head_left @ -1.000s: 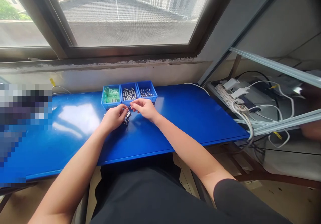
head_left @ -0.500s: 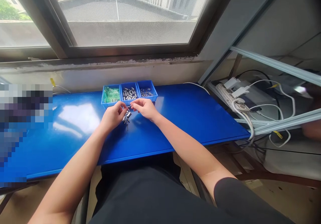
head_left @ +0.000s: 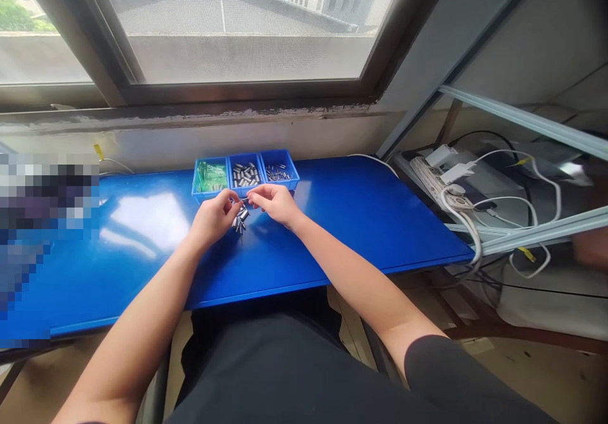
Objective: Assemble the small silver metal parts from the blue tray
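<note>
My left hand [head_left: 215,216] and my right hand [head_left: 275,202] meet over the blue table [head_left: 342,221], fingertips pinched together on a small metal part [head_left: 241,202] between them. Just below the fingers lies a little pile of small silver metal parts [head_left: 240,217] on the table. Right behind the hands stand three small blue bins: the left bin [head_left: 209,176] holds green pieces, the middle bin [head_left: 244,174] short silver cylinders, the right bin [head_left: 279,171] thin metal pins.
A window with a dark frame [head_left: 237,95] runs along the back. To the right, a metal rack holds a white power strip [head_left: 434,183] with plugs and trailing white cables [head_left: 470,228]. A blurred patch [head_left: 42,221] covers the table's left end.
Both hands have stayed close together over the pile, with only slight finger movement. The view has shifted a little downward.
</note>
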The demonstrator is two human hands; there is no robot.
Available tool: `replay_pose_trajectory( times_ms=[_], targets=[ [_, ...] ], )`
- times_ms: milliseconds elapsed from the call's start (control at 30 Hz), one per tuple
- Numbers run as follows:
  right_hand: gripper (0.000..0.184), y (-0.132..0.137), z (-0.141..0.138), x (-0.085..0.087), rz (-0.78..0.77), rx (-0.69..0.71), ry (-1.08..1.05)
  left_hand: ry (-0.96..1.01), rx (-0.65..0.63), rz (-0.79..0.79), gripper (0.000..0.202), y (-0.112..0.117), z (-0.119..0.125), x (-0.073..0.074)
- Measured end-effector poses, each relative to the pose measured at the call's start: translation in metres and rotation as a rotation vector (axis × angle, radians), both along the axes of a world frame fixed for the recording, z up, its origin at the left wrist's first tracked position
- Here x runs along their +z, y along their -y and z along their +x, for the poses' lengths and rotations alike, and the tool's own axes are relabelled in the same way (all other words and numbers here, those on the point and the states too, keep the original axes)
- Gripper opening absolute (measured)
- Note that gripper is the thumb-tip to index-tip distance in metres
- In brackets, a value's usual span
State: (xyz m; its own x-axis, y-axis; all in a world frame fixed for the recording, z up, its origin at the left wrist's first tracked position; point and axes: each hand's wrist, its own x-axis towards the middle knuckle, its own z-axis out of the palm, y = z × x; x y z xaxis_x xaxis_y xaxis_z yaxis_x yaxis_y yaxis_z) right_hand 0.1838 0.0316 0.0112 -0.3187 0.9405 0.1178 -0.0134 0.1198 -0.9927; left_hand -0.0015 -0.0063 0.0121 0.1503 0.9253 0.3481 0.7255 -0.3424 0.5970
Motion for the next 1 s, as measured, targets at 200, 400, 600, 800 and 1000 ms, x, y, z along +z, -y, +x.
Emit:
replay_pose_trajectory(
  times_ms=[200,400,600,800,1000],
  targets=[
    [0.031,-0.0008,0.0003,-0.0002,0.005,0.001,0.009,-0.001,-0.005,0.0,0.023,0.001,0.0006,0.0025],
    [0.03,-0.0011,0.0,-0.0009,0.003,0.005,-0.002,-0.01,0.0,0.011,0.029,-0.0001,-0.0005,0.0008],
    [0.028,0.0007,-0.0001,0.0012,-0.014,-0.001,-0.002,-0.035,-0.002,0.014,0.033,-0.001,-0.0017,0.0004],
    [0.028,0.0004,0.0,0.0007,-0.016,0.0,-0.001,-0.031,-0.002,0.016,0.034,-0.0007,-0.0016,0.0008],
    [0.029,0.0002,0.0005,-0.0005,-0.002,0.004,0.006,-0.022,-0.014,0.02,0.032,-0.0007,-0.0012,0.0]
  ],
)
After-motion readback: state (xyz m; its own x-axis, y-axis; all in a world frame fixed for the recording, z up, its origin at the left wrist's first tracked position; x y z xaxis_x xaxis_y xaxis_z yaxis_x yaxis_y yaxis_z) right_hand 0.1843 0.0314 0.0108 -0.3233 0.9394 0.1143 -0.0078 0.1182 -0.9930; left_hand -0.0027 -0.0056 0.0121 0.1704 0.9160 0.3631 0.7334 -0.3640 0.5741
